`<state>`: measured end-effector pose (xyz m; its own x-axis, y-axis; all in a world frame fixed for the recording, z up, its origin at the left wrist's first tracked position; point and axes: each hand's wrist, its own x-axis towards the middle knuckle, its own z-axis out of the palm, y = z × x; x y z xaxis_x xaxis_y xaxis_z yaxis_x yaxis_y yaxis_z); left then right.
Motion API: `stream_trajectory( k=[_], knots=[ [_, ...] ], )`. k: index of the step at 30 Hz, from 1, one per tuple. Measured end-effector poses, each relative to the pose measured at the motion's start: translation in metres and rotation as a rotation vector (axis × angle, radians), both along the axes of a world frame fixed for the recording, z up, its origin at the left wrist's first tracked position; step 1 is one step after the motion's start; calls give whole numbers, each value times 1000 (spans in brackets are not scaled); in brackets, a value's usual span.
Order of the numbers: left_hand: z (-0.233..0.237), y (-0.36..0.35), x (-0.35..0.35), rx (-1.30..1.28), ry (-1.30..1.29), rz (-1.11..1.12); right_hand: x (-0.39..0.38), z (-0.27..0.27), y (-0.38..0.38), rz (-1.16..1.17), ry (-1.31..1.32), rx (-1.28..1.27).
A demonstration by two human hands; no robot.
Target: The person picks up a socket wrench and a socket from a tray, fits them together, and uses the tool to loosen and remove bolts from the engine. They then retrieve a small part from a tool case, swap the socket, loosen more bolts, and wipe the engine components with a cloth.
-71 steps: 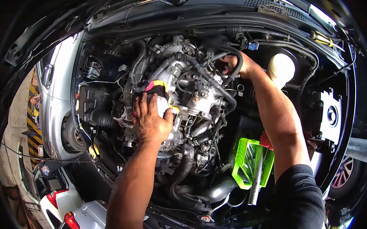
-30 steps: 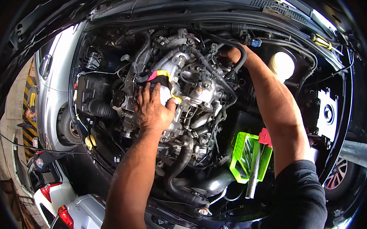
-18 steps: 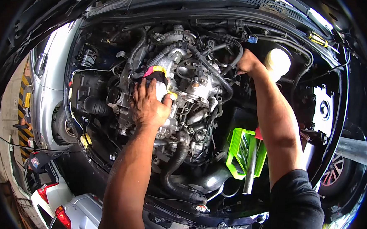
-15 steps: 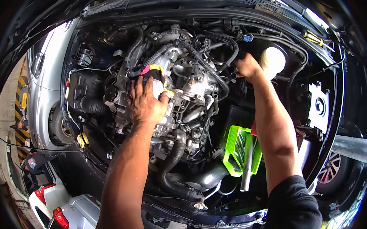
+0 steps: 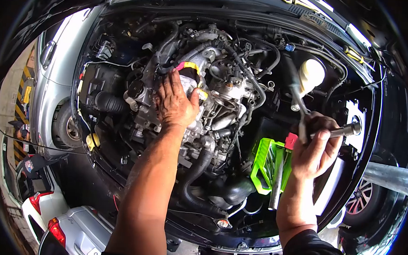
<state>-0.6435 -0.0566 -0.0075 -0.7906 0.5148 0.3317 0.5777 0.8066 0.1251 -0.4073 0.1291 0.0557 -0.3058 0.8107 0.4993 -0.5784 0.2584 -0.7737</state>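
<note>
My left hand [image 5: 175,100] lies flat on top of the engine [image 5: 229,89], fingers stretched out. Beside its fingertips and thumb is a bundle with pink and yellow edges [image 5: 188,65], partly hidden under the hand. My right hand [image 5: 315,152] is raised over the right side of the engine bay, closed around a ratchet wrench [image 5: 294,86]. The wrench's dark handle points up and away, and a metal socket [image 5: 351,129] sticks out to the right of the fist. Below and left of this hand sits a bright green tray [image 5: 257,169] with several metal tools in it.
A metal tube [image 5: 277,184] leans across the tray, near a red piece [image 5: 290,141]. A whitish reservoir [image 5: 312,73] stands behind the wrench. A yellow-handled screwdriver [image 5: 353,54] lies at the right edge. A black hose [image 5: 194,173] runs in front of the engine. Parked cars flank the bay.
My right hand has come up and back from beside the reservoir, and the ratchet wrench now shows in it. My left hand stays flat on the engine; the whole view has shifted slightly.
</note>
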Motion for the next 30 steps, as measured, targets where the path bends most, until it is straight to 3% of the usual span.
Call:
stream_trajectory(
  k=[1,2,3,4,5,7,10,11,13,14,17,21,23,26,30],
  knots=[
    [-1,-1,0,19,55,-21,-9,17,-18,40,-27,-123],
    [-2,-2,0,40,111,-43,-24,20,-24,247,69,-150],
    [-2,-2,1,60,166,-66,-44,24,-40,223,-50,-258],
    [-2,-3,2,69,171,-80,-66,6,-33,297,-230,-58],
    [-2,-2,2,81,184,-103,-100,26,-54,397,-118,-430],
    [-3,-6,2,98,210,-140,-155,-20,-58,474,-240,-288],
    [0,-7,0,133,107,-184,-189,-36,-71,711,-242,-498],
    [-1,-8,-2,104,59,-194,-194,-40,-78,674,-202,-597],
    [-7,-8,-6,220,105,-222,-200,-59,-80,573,-368,-327],
    [-9,-10,-6,204,98,-238,-198,-69,-80,618,-441,-376],
    [-7,-13,-8,176,84,-291,-194,-61,-83,659,-383,-482],
    [-8,-13,-9,190,66,-308,-196,-61,-84,578,-457,-311],
    [-2,-11,-10,220,71,-345,-189,-53,-80,605,-528,-367],
    [-5,-10,-10,232,113,-372,-190,-61,-89,421,-406,-280],
    [-3,-10,-10,163,63,-400,-191,-53,-80,521,-498,-347]
  ],
)
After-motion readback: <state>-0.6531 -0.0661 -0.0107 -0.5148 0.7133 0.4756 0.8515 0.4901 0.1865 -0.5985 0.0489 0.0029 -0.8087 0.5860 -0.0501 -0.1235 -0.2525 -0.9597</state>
